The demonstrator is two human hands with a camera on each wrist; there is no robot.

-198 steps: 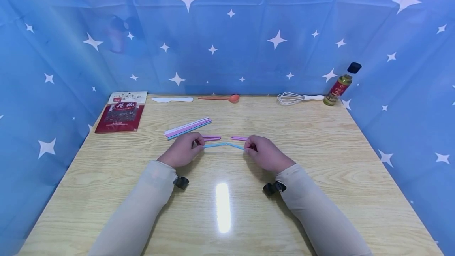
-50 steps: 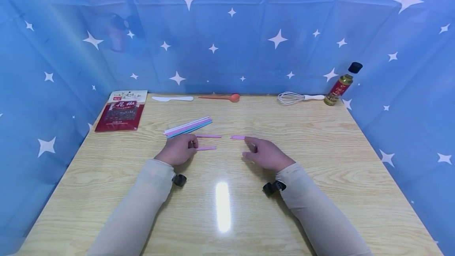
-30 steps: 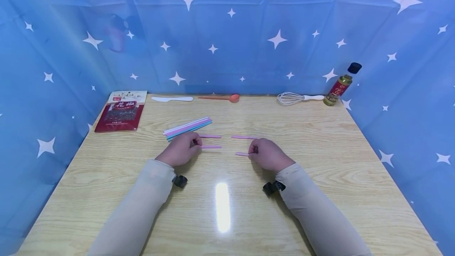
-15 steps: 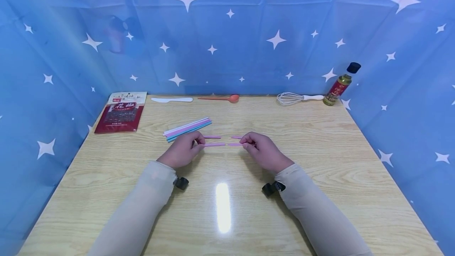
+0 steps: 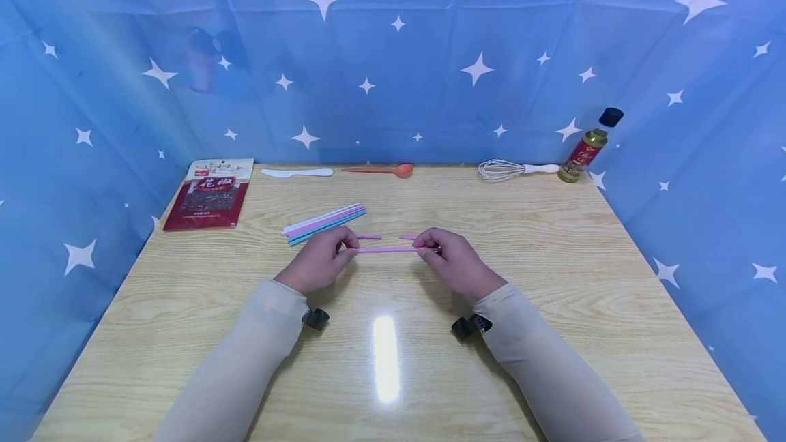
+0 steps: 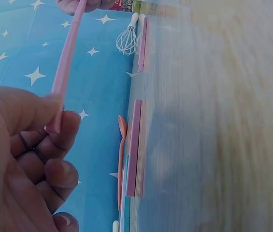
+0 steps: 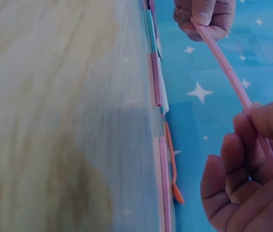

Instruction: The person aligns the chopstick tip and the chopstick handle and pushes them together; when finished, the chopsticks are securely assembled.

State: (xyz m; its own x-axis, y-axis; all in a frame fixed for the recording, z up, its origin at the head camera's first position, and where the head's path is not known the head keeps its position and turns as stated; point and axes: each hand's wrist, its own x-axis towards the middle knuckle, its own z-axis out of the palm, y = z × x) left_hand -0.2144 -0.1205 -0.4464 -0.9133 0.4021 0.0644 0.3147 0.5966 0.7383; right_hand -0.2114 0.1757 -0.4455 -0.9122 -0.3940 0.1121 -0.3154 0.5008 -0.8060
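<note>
Both hands hold one pink chopstick (image 5: pixel 387 249) level above the table, its two halves meeting end to end with a thin seam in the right wrist view. My left hand (image 5: pixel 321 256) pinches the left end between thumb and forefinger. Toward the other end, my right hand (image 5: pixel 457 261) pinches the shaft, and the tip runs back toward the palm in the right wrist view. Just behind lie two short pink pieces, one left (image 5: pixel 370 237) and one right (image 5: pixel 406 237). Beyond the left hand rests a bundle of white, pink and blue chopsticks (image 5: pixel 323 222).
Along the back of the wooden table (image 5: pixel 528 237) lie a red spice bag (image 5: pixel 209 200), a white knife (image 5: pixel 297 172), an orange spoon (image 5: pixel 404 170) and a whisk (image 5: pixel 503 170). An oil bottle (image 5: pixel 583 152) stands at the back right. A star-patterned curtain surrounds the table.
Earlier the hands held two blue pieces; a further blue stick now lies in the bundle. Each hand then picked up a pink piece, and the two pieces came together end to end.
</note>
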